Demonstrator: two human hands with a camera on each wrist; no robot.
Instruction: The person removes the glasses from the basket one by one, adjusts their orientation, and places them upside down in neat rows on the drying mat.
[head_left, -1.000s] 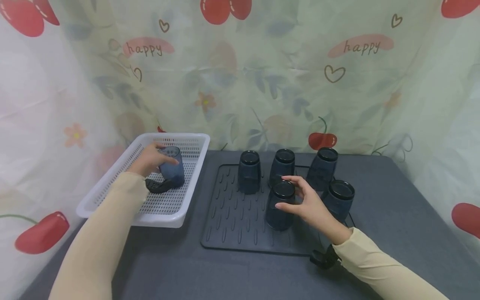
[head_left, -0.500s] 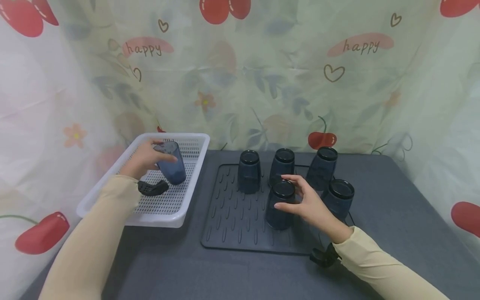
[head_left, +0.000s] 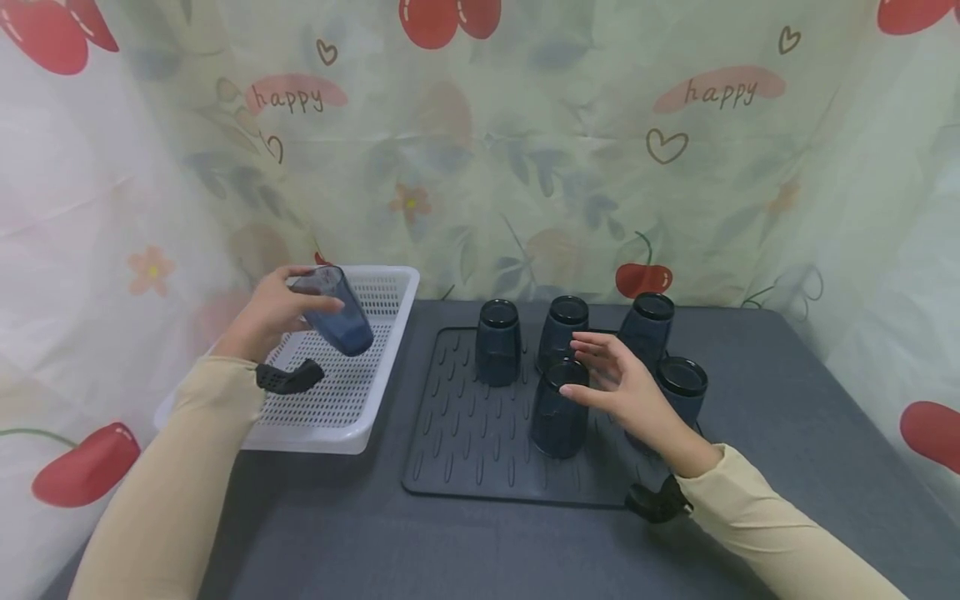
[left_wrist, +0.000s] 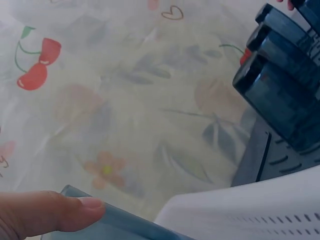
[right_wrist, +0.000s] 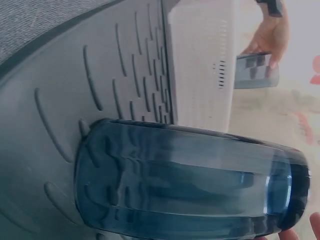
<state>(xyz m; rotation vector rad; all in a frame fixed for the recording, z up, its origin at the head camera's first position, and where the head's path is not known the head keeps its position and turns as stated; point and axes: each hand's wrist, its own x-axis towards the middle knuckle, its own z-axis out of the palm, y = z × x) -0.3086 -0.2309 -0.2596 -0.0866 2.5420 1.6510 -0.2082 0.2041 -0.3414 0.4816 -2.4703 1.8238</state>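
Note:
My left hand (head_left: 270, 312) grips a blue glass tumbler (head_left: 341, 321) tilted above the white basket (head_left: 348, 437); thumb and fingers are on its sides. In the left wrist view only the thumb (left_wrist: 75, 210) and an edge of that tumbler (left_wrist: 130, 225) show. My right hand (head_left: 633, 396) is at the top of the front upside-down tumbler (head_left: 558, 425), fingers spread and loosely bent, not closed round it. The right wrist view shows this tumbler (right_wrist: 195, 182) standing on the ribbed dark drying mat (right_wrist: 55, 115), with fingertips near its base; contact is unclear.
Several more dark tumblers stand upside down on the mat: one at the back left (head_left: 498, 346), one at the back middle (head_left: 562, 329), others at the right (head_left: 682, 387). A grey cloth (head_left: 360, 533) covers the table. A printed curtain (head_left: 487, 167) hangs behind.
My left hand has lifted its tumbler up from the basket floor and tilted it. My right hand has loosened from the front tumbler and shifted slightly up and right; that tumbler stays put.

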